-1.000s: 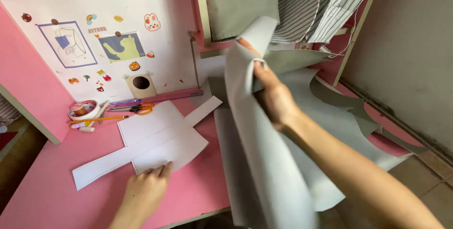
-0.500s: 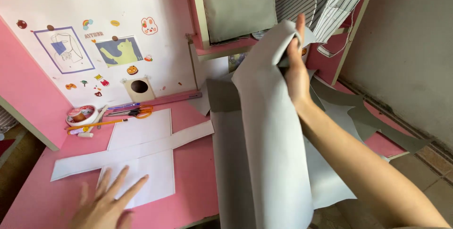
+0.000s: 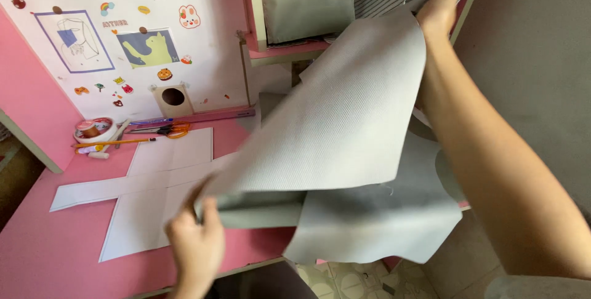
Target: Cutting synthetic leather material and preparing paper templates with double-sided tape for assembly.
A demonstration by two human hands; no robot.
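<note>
Here grey fabric sheet (image 3: 345, 120) stretched between left hand (image 3: 194, 243), right hand (image 3: 437, 12).

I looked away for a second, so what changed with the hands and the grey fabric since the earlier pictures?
The left hand left the white paper pattern, where it lay flat, and took hold of the lower corner of the grey fabric sheet. The right hand rose higher with the top corner, so the sheet now spreads out between both hands. The pattern, scissors and tape roll stayed on the pink table.
</note>
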